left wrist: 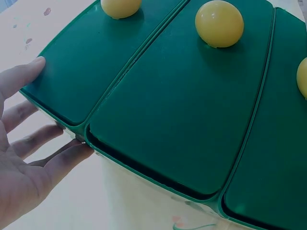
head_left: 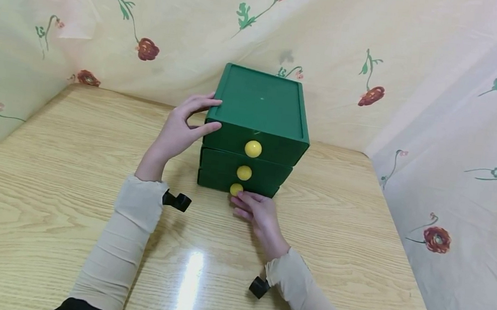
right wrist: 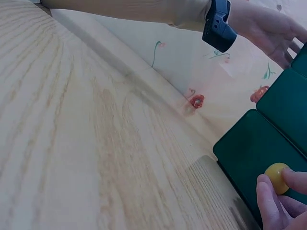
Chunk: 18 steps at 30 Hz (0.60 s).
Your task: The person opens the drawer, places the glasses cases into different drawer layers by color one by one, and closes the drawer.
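A green chest of three drawers point(head_left: 258, 100) stands on the wooden table, each drawer front bearing a round yellow knob. My left hand point(head_left: 178, 130) rests against the chest's upper left side, thumb on the top drawer's front edge and fingers along the side. In the left wrist view that thumb point(left wrist: 29, 76) touches the green front. My right hand point(head_left: 260, 217) pinches the bottom drawer's yellow knob point(head_left: 236, 189) between thumb and fingers, as the right wrist view shows at the knob point(right wrist: 277, 178). All three drawers look closed.
Beneath the chest is a light wooden table point(head_left: 66, 196) with a bright reflection near its front. A flower-patterned cloth point(head_left: 188, 32) hangs behind and along both sides. Black wrist cameras point(head_left: 177, 201) sit on both sleeves.
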### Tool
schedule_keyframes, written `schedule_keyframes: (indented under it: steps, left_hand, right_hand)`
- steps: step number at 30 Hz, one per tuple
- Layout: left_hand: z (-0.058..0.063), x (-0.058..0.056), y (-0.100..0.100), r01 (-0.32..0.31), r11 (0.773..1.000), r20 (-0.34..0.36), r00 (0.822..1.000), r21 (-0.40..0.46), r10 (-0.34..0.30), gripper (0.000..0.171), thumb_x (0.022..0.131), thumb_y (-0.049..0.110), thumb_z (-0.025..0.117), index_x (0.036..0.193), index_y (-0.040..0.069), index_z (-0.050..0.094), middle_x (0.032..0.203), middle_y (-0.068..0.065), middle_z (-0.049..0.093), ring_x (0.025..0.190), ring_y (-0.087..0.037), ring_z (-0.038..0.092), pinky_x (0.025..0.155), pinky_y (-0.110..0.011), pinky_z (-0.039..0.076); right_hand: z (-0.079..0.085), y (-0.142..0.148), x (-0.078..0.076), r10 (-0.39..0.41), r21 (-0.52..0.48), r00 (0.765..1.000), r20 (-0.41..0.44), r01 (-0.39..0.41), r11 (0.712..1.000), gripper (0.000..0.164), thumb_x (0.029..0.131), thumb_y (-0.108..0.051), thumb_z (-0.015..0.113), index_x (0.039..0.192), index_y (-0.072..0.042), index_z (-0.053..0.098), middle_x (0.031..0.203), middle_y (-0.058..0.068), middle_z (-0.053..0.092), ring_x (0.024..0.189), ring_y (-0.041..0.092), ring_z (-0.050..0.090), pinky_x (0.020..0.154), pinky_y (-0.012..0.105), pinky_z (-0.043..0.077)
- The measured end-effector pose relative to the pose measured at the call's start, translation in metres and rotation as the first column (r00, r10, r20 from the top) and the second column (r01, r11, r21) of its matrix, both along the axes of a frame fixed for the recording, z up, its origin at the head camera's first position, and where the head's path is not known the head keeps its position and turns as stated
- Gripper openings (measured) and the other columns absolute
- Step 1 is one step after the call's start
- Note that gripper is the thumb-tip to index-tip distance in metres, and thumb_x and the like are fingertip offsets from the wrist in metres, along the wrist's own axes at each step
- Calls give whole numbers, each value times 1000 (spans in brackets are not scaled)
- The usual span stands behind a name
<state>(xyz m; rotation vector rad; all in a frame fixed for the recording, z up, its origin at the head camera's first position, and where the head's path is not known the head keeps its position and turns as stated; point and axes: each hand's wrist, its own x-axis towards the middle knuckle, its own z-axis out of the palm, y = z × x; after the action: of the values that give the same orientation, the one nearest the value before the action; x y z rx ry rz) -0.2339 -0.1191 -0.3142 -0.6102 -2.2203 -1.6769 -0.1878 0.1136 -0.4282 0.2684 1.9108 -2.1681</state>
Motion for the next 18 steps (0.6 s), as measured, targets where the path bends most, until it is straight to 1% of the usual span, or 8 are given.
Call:
schedule_keyframes:
  steps: [5, 8, 10, 12, 15, 16, 18]
  left_hand:
    - [0, 1, -2, 0, 1000, -3, 1000, -4, 0, 46, 91, 18, 69, 135, 11, 57, 150, -4, 44, 138, -21, 42, 115, -41, 36]
    - [-1, 2, -4, 6, 1000, 0, 1000, -6, -6, 47, 91, 17, 69, 135, 11, 57, 150, -4, 43, 138, -21, 42, 115, -42, 36]
    - [0, 2, -5, 16, 1000, 10, 1000, -10, -15, 47, 90, 17, 69, 136, 11, 57, 150, -4, 43, 137, -21, 42, 113, -43, 38]
    - [1, 2, -6, 35, 999, 18, 999, -25, -35, 48, 91, 17, 69, 137, 13, 56, 151, -3, 41, 137, -21, 42, 110, -44, 42]
    - [2, 0, -9, 91, 995, 28, 996, -51, -90, 51, 92, 18, 67, 141, 15, 51, 153, -1, 39, 136, -22, 42, 105, -46, 46]
    - [2, -1, -11, 107, 992, 27, 994, -67, -105, 52, 93, 18, 65, 143, 16, 49, 153, -1, 39, 136, -23, 42, 104, -47, 46]
    - [-1, -1, -19, 120, 987, 25, 993, -106, -118, 52, 96, 20, 62, 145, 16, 46, 153, -2, 38, 135, -24, 42, 105, -48, 46]
  right_hand:
    - [-1, 0, 0, 29, -1, 999, -13, -29, 1000, 29, 95, -4, 58, 119, 12, 61, 98, 9, 74, 82, 10, 72, 67, 25, 59]
    - [1, 3, 1, 94, 38, 996, -11, -93, 995, 30, 95, -5, 59, 121, 12, 60, 105, 13, 73, 87, 12, 72, 72, 27, 60]
    - [5, 9, 2, 155, 108, 988, -11, -153, 982, 31, 95, -7, 60, 122, 10, 59, 111, 17, 71, 91, 14, 72, 77, 30, 60]
    - [10, 18, 1, 215, 201, 976, -25, -206, 958, 32, 95, -9, 61, 122, 9, 59, 114, 19, 70, 93, 15, 71, 81, 33, 59]
    - [20, 39, -1, 288, 341, 957, -43, -257, 904, 34, 95, -13, 62, 121, 9, 60, 116, 21, 68, 96, 18, 70, 84, 37, 59]
    - [23, 47, -2, 314, 386, 948, -49, -272, 882, 34, 95, -13, 61, 120, 9, 60, 115, 22, 68, 96, 19, 70, 84, 37, 59]
    - [30, 64, -6, 367, 478, 929, -53, -299, 826, 33, 96, -15, 60, 117, 10, 60, 114, 25, 68, 96, 22, 70, 83, 38, 59]
